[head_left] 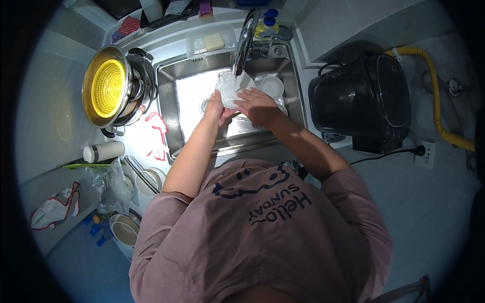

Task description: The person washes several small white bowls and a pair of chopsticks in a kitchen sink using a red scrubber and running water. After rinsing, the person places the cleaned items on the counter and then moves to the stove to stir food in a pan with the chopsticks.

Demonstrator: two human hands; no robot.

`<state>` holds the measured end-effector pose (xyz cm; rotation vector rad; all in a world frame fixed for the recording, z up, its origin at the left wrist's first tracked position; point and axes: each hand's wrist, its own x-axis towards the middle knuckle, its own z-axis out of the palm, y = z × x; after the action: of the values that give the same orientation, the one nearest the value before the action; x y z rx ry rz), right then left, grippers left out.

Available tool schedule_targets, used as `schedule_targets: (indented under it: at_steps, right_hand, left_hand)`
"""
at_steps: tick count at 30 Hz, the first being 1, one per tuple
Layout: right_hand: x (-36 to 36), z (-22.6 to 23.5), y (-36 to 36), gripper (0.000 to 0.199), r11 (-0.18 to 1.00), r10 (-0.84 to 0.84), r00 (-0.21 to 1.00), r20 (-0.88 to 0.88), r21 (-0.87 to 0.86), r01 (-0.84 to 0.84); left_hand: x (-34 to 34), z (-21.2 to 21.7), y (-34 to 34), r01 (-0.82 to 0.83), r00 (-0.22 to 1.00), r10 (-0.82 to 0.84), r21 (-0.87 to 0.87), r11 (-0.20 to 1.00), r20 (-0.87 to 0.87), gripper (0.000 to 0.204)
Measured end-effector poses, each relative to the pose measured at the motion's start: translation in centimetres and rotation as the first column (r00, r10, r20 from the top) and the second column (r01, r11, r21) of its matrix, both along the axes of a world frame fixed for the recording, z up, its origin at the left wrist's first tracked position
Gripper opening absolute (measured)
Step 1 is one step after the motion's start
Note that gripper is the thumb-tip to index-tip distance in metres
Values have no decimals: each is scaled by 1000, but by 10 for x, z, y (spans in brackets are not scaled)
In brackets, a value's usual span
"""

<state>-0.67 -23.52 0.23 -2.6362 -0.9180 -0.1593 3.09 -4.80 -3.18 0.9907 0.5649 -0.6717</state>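
Observation:
A round white dish (pixel 228 88) is between my hands under the tap (pixel 245 48), above the steel sink (pixel 174 111). My left hand (pixel 215 107) grips its left and near edge. My right hand (pixel 258 107) is closed over its near right side, with the fingers across the rim; the thumb is hidden. Just right of the dish, a small white bowl (pixel 272 88) sits in the sink. Another pale dish lies beside it, partly covered by my right hand and wrist.
Left of the sink stand stacked pots with a yellow colander (pixel 108 88), a red-edged cloth (pixel 157 135) and a white bottle (pixel 104 151). Chopsticks lie across a bowl (pixel 146 183). A black appliance (pixel 358 101) stands on the right. A soap box (pixel 212 42) is behind the sink.

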Motion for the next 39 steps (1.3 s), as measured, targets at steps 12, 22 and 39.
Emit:
schedule_targets:
  at_steps: [12,22,39]
  right_hand:
    - [2,-16,23,43,994,-35,999,17,109,33]
    - [-3,17,-5,5,979,-76,963,259,201,23]
    - [16,27,45,32,867,-395,796,-459,101,488]
  left_hand:
    - [10,-3,14,142,980,-151,78,987,130,34]
    - [9,7,21,173,957,-159,-38,984,242,46]
    - [70,-21,-6,-59,994,53,-60,996,-91,51]
